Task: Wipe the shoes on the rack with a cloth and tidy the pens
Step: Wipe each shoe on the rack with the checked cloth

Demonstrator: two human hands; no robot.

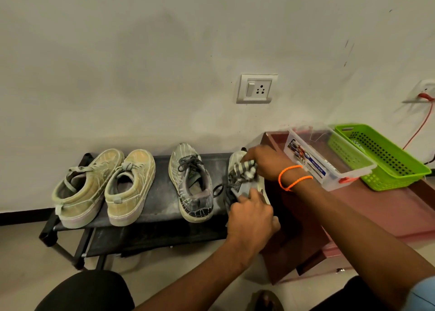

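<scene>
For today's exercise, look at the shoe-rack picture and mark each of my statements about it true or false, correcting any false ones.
1. Four shoes sit on the black rack. True.
2. The right hand presses a striped cloth on the rightmost grey shoe. True.
3. The left hand rests on the tan shoes. False: it holds the rightmost grey shoe at its heel end.
4. The green basket stands on the rack. False: it stands on the reddish table, beside a clear plastic box.
5. Orange bands circle the right wrist. True.
</scene>
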